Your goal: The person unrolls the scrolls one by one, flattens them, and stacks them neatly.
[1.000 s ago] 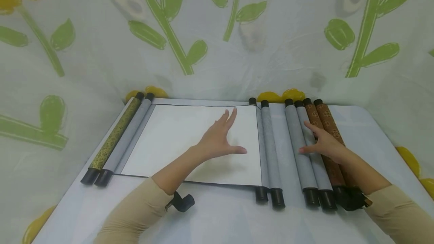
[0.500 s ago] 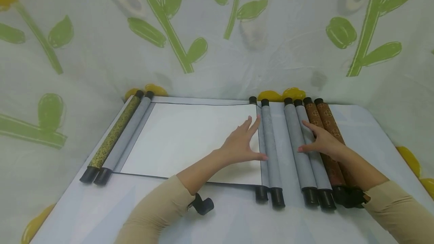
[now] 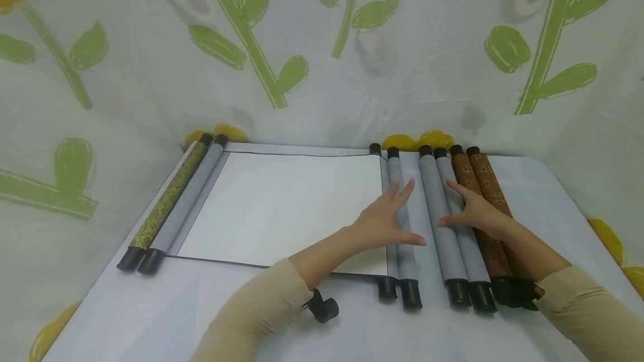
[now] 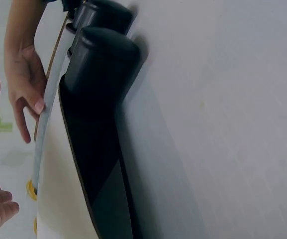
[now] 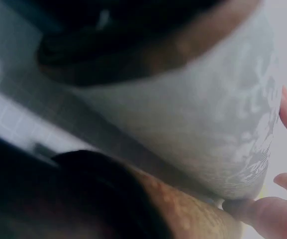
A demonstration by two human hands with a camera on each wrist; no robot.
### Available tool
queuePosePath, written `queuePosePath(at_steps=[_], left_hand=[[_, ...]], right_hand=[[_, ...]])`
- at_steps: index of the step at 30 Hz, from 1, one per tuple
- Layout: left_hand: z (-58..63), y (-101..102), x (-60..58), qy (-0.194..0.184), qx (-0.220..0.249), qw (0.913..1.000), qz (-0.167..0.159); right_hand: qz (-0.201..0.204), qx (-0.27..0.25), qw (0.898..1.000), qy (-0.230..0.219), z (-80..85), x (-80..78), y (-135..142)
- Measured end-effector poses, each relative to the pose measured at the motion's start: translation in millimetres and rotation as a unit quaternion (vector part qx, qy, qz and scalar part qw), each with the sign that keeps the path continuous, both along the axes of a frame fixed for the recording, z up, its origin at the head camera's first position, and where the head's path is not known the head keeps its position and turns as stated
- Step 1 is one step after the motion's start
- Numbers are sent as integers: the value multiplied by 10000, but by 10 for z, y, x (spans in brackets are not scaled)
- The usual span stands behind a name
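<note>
A hanging scroll lies partly unrolled, its blank white sheet point(image 3: 282, 205) stretched between a left pair of rolls and a grey roll point(image 3: 397, 205) on the right. Above that grey roll hovers my left hand point(image 3: 386, 223), fingers spread; in the left wrist view only its fingertips point(image 4: 1, 206) show at the left edge. My right hand point(image 3: 478, 215) lies over two grey rolls with black end caps, thumb and fingers apart. Its thumb point(image 3: 450, 220) touches the left grey roll point(image 3: 444, 244). A blurred grey roll point(image 5: 208, 124) fills much of the right wrist view.
Two brown patterned rolls point(image 3: 485, 183) lie right of the grey pair, partly under my right forearm. At the left are a yellow-green patterned roll point(image 3: 171, 197) and a grey roll point(image 3: 188, 197). The pale table point(image 3: 543, 200) meets a flower-printed cloth point(image 3: 402, 94) behind.
My left hand has moved right, from over the white sheet to over its right-hand rolls. Under my right hand the two grey rolls have shifted slightly left.
</note>
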State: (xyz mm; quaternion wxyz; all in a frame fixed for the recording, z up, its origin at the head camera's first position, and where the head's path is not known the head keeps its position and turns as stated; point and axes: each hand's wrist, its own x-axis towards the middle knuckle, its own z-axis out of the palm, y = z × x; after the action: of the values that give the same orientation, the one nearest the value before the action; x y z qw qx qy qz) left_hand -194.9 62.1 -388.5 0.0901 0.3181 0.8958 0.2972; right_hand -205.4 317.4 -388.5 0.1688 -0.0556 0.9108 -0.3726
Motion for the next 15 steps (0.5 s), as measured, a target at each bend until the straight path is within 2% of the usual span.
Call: queuePosePath(at_steps=[5, 8, 11, 15], left_hand=[[-36, 182, 8, -209, 68, 9997, -121], [-59, 283, -10, -555, 409, 9975, -121], [-84, 375, -40, -920, 719, 9932, 18], [-112, 478, -77, -1194, 1044, 9871, 202]], right_hand=[[-10, 52, 9999, -101, -12, -24, 5], [14, 17, 9999, -158, -6, -37, 16], [27, 2, 9998, -196, -5, -41, 19], [75, 9, 9997, -220, 2, -45, 22]])
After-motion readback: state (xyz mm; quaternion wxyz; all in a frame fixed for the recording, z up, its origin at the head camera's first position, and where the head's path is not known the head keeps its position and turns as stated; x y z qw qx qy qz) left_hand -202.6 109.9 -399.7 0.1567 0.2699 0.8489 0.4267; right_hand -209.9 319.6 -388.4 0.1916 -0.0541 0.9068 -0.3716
